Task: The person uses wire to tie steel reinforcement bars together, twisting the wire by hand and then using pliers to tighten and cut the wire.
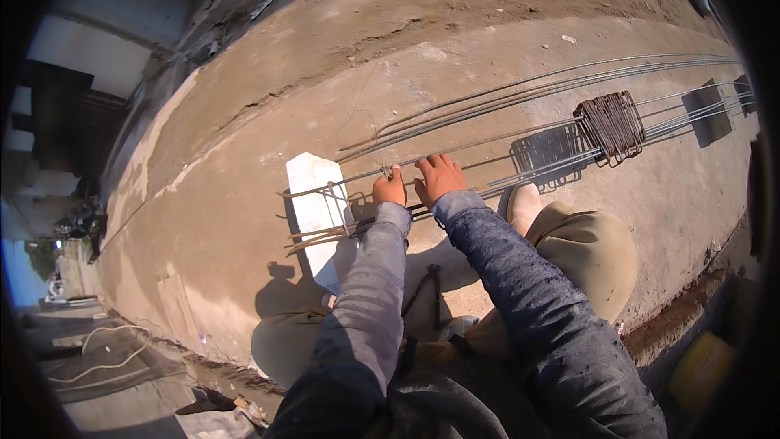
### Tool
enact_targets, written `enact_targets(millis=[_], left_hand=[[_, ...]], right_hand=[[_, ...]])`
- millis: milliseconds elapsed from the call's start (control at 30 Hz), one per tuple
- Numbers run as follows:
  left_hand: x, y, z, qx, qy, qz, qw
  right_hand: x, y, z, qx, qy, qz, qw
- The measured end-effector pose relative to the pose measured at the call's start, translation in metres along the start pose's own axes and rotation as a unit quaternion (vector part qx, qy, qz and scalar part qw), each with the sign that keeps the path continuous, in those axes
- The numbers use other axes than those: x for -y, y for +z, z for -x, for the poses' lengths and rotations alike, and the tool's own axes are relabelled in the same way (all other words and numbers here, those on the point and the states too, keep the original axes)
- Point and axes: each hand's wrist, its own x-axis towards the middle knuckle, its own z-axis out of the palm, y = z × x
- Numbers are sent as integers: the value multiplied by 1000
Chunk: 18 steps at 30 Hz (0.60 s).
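A half-built rebar cage of long steel bars (503, 139) stretches across in front of me. My left hand (390, 189) is closed around a wire stirrup (385, 171) at the far bar, thumb upward; its fingers hide most of it. Just to the right, my right hand (440, 180) lies over the same bar with bent fingers, and its grip underneath is hidden. One rectangular stirrup (337, 208) stands around the bars near their left ends, above a white block (311, 180). A bundle of rusty stirrups (611, 127) hangs on the bars farther right.
Several loose bars (536, 90) lie beyond the cage. A dark block (707, 113) sits under the bars at far right. Between my feet are tying nippers (432, 292). My shoe (524, 206) is close to the near bars. A yellow container (701, 372) stands at lower right.
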Motion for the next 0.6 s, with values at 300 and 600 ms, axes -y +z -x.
enact_targets(millis=[300, 600], left_hand=[[18, 11, -12, 19, -30, 89, 995], [6, 11, 0, -8, -13, 17, 1000]], right_hand=[[-27, 43, -47, 46, -21, 33, 998], [-33, 43, -52, -44, -34, 1, 998]])
